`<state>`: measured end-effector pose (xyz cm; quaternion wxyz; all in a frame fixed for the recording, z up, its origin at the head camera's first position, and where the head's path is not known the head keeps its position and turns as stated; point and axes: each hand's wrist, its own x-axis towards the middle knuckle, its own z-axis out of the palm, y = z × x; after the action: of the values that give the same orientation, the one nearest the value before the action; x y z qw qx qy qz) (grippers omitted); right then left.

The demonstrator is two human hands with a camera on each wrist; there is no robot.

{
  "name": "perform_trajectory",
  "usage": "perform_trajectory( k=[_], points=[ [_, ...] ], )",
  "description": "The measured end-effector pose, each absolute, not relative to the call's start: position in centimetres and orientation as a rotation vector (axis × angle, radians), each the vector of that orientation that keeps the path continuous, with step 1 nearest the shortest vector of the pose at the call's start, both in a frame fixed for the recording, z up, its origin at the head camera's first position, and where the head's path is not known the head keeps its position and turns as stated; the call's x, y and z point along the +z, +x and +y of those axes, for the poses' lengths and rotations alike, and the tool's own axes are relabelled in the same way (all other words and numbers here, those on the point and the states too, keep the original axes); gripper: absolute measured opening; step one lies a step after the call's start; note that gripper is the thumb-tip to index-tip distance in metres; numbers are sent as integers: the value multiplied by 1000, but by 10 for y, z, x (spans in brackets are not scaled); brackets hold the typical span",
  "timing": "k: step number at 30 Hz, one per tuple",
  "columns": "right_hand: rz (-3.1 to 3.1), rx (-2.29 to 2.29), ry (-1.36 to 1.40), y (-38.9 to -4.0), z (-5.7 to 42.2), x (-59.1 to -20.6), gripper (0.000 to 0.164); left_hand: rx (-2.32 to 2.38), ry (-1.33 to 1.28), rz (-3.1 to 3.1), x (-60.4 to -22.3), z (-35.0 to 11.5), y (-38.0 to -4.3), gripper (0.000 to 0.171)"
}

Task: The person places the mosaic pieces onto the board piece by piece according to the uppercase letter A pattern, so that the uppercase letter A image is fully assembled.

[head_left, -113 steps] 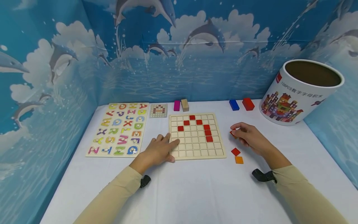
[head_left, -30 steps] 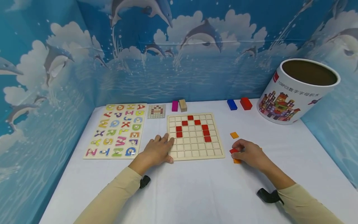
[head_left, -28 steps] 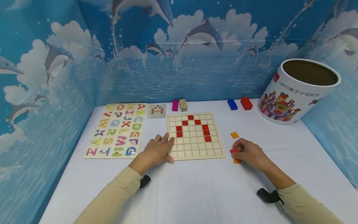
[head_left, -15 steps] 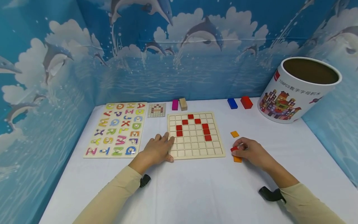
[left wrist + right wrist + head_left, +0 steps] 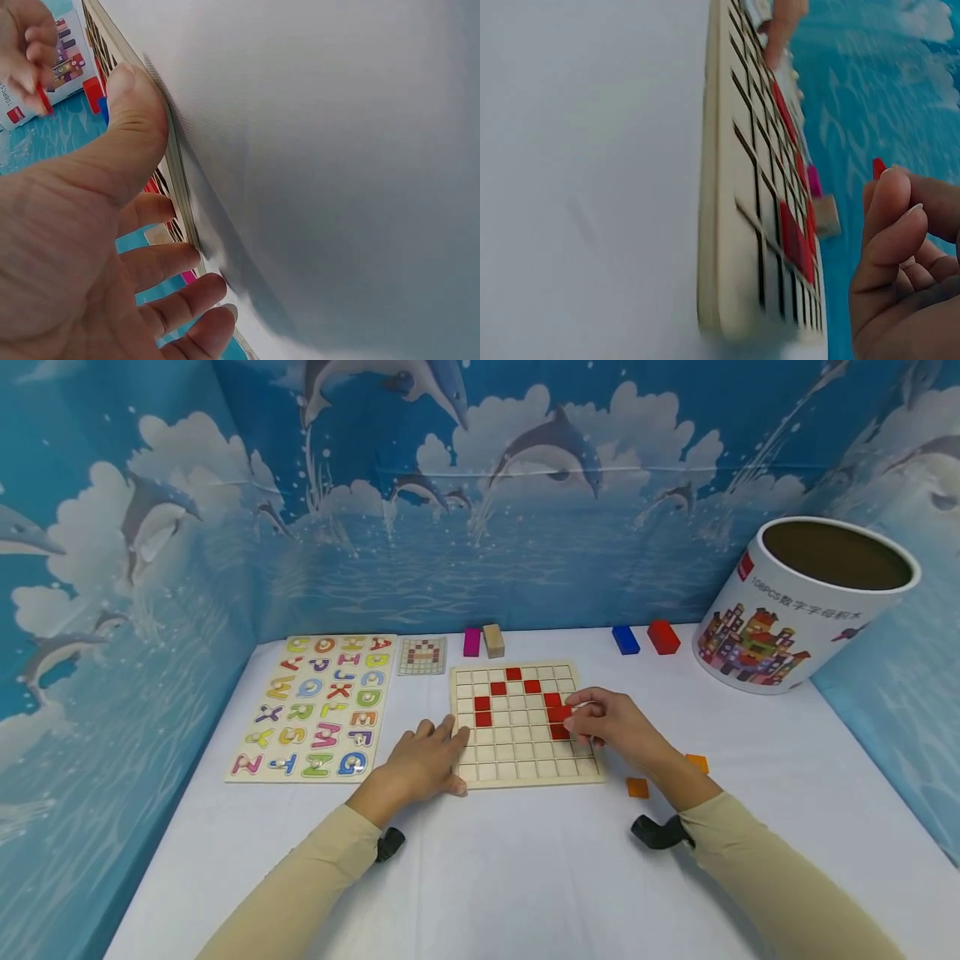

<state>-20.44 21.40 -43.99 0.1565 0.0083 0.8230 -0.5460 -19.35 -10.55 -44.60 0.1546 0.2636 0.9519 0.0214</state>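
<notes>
Head cam, on my remote feed: the R hand (image 5: 613,727) pinches a red tile (image 5: 559,714) btwn thumb and forefinger, over the R side of a wooden grid board (image 5: 517,750). The L hand (image 5: 423,762) lies at the board's L edge, fingers spread and relaxed. Placed red tiles (image 5: 482,703) form a peaked outline in the grid. One orange tile (image 5: 637,788) lies just R of the board's near corner; a second orange tile (image 5: 697,763) shows beside the R forearm. Behind, a pattern card (image 5: 422,657) sits next to the alphabet board (image 5: 309,750); a white tub (image 5: 757,635) stands back R.

L wrist cam: I get the palm side of the L hand, which head cam lacks, w/ the thumb (image 5: 126,86) against the grid board's rim. The R hand is small in the upper corner, red tile poking from its fingertips, tub behind.

R wrist cam: grid board blurred, near edge-on, so I can see a gap btwn held tile and board that head cam doesn't give me. Only the tile's tip clears the pinched fingertips; thumb and forefinger cover the rest. A L-hand finger points down at the grid's far end; contact there, can't tell.
</notes>
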Motion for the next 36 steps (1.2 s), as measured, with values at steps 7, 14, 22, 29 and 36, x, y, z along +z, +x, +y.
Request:
perform_trajectory(
  k=[7,14,22,29,36],
  points=[
    [2362,-1482,-189,-220,146,-454,33,57,727,2723,-444,-104,-193,96],
    [2614,-1166,-328,-220,109,-459,22,34,733,2719,-445,-102,-195,96],
    [2770,-983,-444,-221,97,-465,21,2,724,2728,-446,-104,-196,96],
    [2765,-1039,-384,-216,113,-454,30,9,726,2719,-446,-104,-195,96],
    [2731,-1225,-158,-210,200,-433,40,31,736,2720,-446,-105,-195,96]
  ],
)
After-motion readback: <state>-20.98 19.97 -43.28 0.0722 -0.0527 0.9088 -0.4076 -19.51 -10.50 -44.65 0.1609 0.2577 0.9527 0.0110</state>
